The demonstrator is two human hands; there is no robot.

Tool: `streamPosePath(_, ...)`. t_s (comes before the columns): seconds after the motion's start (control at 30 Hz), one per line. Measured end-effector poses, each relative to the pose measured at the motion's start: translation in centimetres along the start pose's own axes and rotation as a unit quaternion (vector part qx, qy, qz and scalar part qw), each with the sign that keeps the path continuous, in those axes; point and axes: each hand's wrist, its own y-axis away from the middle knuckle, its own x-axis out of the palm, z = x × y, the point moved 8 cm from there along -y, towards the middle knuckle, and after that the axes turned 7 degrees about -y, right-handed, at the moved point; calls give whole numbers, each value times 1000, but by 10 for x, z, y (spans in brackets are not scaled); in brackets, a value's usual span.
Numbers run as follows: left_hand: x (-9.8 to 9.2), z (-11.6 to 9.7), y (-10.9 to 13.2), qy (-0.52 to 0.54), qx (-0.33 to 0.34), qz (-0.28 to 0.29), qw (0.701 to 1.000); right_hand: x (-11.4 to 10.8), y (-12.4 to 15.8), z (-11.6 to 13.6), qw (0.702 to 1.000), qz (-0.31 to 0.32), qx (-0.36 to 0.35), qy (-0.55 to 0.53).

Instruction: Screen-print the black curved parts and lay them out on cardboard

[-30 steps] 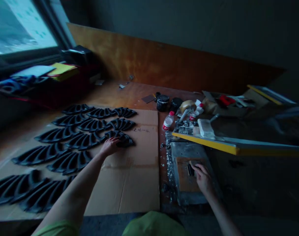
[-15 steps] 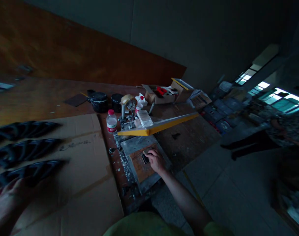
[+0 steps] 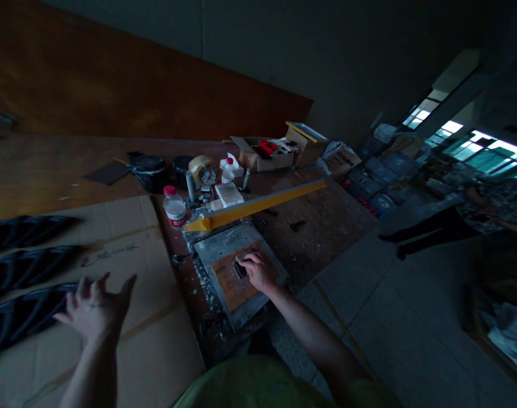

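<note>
Gripping a small dark block (image 3: 240,270) between curled fingers and thumb, the right hand (image 3: 261,273) is staying low over a reddish-brown board (image 3: 231,292). The block is sitting toward the middle of this board; whether its underside is pressing flat cannot be told. The board is lying on a grey plate (image 3: 222,242), whose rim is showing all round it.

The left hand (image 3: 97,310) is opening wide to the left, fingers fanned and thumb pointing out to the right; it is holding nothing visible. Its fingertips are overlapping the right end of the nearest black ribbed part (image 3: 26,317); contact cannot be told. Two similar parts (image 3: 24,269) are lying farther off in line with it, their left ends running out of view. All three are resting on a cardboard sheet (image 3: 165,345), which is bearing dark handwriting (image 3: 109,255).

A red-capped bottle (image 3: 174,209) is standing just right of the sheet's far corner. A yellow-and-grey bar (image 3: 258,211) is lying slantwise beyond the plate. Farther back, a black bucket (image 3: 150,174), a tape roll (image 3: 202,170) and an open cardboard box (image 3: 275,164) are standing along the bench. At far right, a co-worker's dark-trousered legs (image 3: 437,229) are showing above the floor (image 3: 369,317).
</note>
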Motion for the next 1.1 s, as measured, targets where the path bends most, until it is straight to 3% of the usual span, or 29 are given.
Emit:
streamPosePath(0.13, 13, -41, 17, 10, 52, -36, 998, -11, -4, -3, 997, 17, -58, -41)
streamPosePath(0.2, 17, -52, 26, 12, 59, -40, 997, -31, -9, -26, 996, -11, -66, -56)
streamPosePath(0.27, 18, -58, 35, 10, 46, -43, 998, -60, -17, -73, 996, -59, -34, -55)
streamPosePath(0.33, 17, -60, 45, 0, 11, -37, 999, -90, -25, -139, 996, -85, 20, -32)
streamPosePath(0.43, 13, -66, 67, -12, -53, -13, 998, -125, -36, -245, 993, -68, 88, 44)
streamPosePath(0.53, 6, -79, 94, -5, -79, -7, 997, -141, -43, -326, 981, -15, 139, 136)
streamPosePath(0.6, 1, -88, 112, 10, -80, -16, 997, -136, -50, -353, 978, 31, 138, 157)
streamPosePath(0.7, -9, -94, 131, 48, -93, -39, 994, -112, -66, -352, 983, 97, 82, 131)
streamPosePath(0.93, -49, -100, 146, 127, -144, -115, 975, -52, -132, -309, 968, 236, -23, 85)
streamPosePath(1.0, -60, -108, 147, 160, -154, -124, 967, -46, -158, -301, 968, 232, -42, 85)
streamPosePath(1.1, -72, -122, 145, 211, -164, -124, 956, -41, -188, -293, 978, 168, -76, 98)
